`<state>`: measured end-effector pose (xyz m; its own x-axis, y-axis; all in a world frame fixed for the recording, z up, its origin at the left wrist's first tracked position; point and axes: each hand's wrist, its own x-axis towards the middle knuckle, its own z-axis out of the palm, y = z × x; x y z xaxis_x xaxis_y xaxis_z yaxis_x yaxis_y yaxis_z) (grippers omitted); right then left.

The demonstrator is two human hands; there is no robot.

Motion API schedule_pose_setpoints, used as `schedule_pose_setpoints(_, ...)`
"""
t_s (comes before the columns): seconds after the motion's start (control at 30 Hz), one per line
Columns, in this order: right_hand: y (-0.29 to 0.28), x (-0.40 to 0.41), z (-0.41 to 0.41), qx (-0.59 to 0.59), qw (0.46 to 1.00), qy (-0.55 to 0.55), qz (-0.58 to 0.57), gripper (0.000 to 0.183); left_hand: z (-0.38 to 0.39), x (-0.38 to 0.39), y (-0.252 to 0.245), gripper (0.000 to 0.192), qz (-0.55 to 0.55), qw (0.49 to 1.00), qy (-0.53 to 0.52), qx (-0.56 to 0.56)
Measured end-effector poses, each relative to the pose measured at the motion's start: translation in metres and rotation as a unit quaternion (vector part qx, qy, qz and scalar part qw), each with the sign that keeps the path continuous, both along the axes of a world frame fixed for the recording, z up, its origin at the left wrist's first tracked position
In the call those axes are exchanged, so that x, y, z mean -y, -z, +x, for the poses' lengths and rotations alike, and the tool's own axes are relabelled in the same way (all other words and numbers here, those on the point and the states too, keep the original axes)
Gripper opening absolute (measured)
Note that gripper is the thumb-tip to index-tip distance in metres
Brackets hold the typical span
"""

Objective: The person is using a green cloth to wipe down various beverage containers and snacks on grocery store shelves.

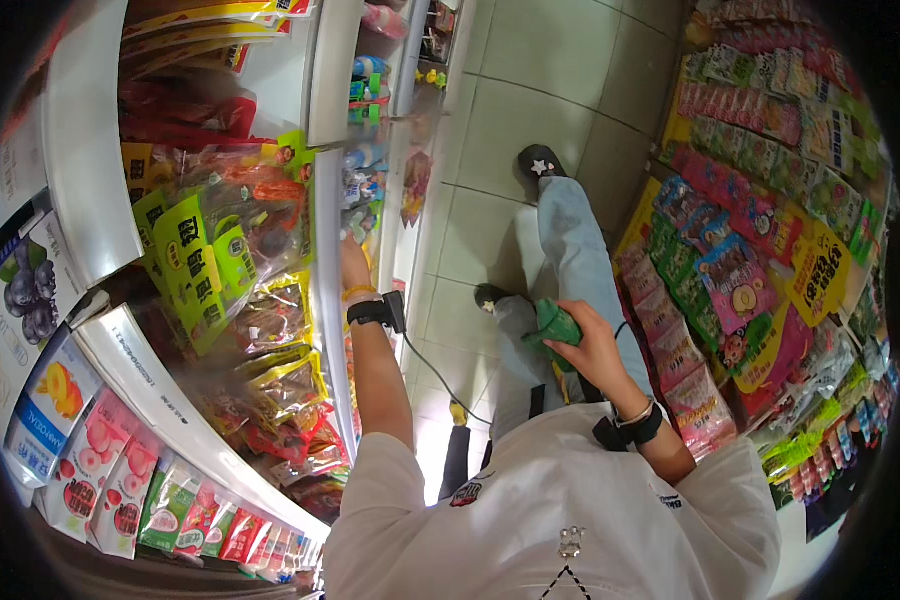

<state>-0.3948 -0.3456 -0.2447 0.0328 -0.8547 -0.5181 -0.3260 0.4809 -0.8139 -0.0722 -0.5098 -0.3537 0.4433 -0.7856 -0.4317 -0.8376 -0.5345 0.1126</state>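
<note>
My right hand (586, 337) grips a bunched green cloth (556, 327) in front of my legs. On the left, my left hand (355, 262) reaches past the front edge of a white shelf (331, 285) to a lower shelf. Its fingers are near a clear-wrapped item (358, 220), but whether they touch or hold it cannot be made out. Small packaged toys and bottles (364, 176) sit along that lower level. Above it, a green-and-clear snack bag (210, 262) leans out among yellow-edged snack packs (285, 379).
Drink cartons (105, 465) line the upper left shelf. A rack of hanging snack packets (742, 277) stands close on my right. Between them runs a tiled aisle floor (525, 112). A thin black cable (442, 377) hangs from my left wristband.
</note>
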Motion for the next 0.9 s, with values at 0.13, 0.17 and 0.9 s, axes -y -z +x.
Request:
schedule_pose_setpoints(0.13, 0.000, 0.000, 0.000, -0.006, 1.000, -0.001, 0.009, 0.048, -0.002, -0.004, 0.000, 0.030, -0.016, 1.000, -0.004, 0.013)
schedule_pose_setpoints(0.17, 0.001, 0.001, 0.000, -0.008, 1.000, 0.006, 0.010, 0.048, -0.002, -0.004, 0.001, 0.030, -0.019, 0.999, 0.002, 0.031)
schedule_pose_setpoints(0.9, -0.004, 0.000, 0.003, 0.003, 1.000, 0.006, 0.005, 0.049, -0.010, -0.077, -0.020, 0.025, -0.146, 0.981, -0.105, -0.077)
